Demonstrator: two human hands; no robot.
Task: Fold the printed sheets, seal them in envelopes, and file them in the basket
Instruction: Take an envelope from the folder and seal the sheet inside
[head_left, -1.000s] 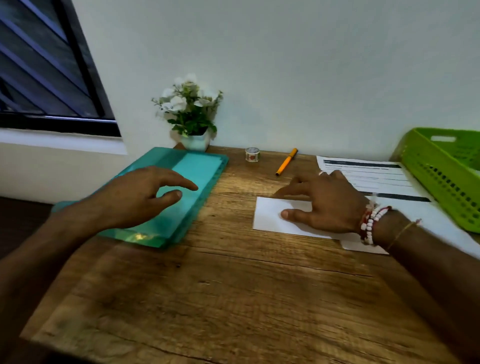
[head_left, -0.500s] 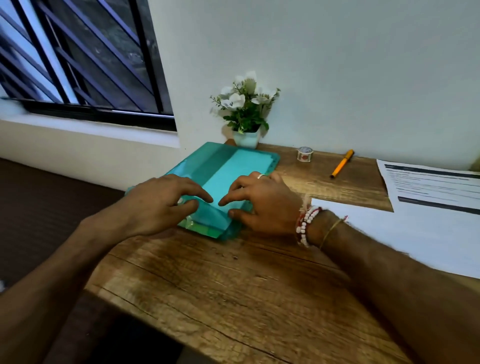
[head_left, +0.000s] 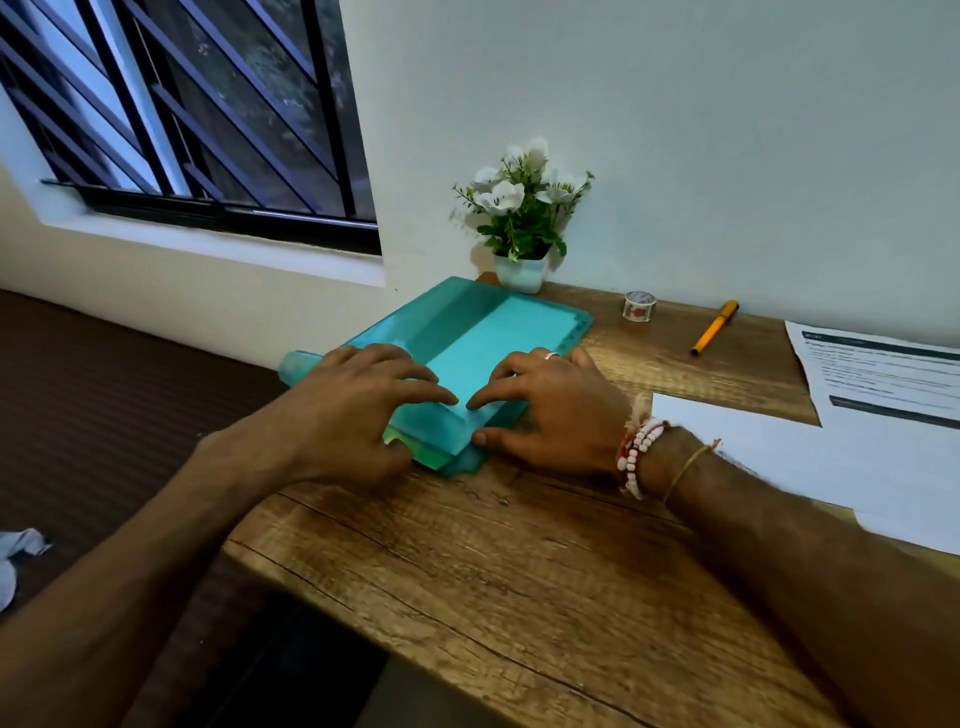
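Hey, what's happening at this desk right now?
A person at a wooden desk has both hands on a teal folder at its left end. The left hand and right hand each lay fingers on top with the thumb at the near edge, seemingly pinching it. A plain white sheet and a printed sheet lie to the right. No envelope or basket is in view.
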